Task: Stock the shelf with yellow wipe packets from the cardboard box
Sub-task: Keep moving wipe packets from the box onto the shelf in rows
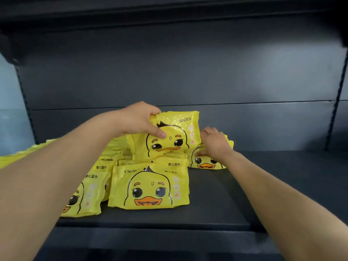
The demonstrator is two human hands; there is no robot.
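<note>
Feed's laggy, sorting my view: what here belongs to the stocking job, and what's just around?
Job: left hand, gripping a duck-face wipe packet; right hand on the right-hand packet row; front packet; shelf deck.
Just around: back panel; slotted upright.

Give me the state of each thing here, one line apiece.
left hand, gripping the held packet's top corner
held packet, upright, over the middle row
right hand, resting on the right-hand packets
right-hand packets, standing on edge
front packet, standing, face forward
shelf, stocked at left and middle

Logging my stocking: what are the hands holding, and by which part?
The left hand grips a yellow wipe packet by its top left corner; right hand only rests on another packet.
</note>
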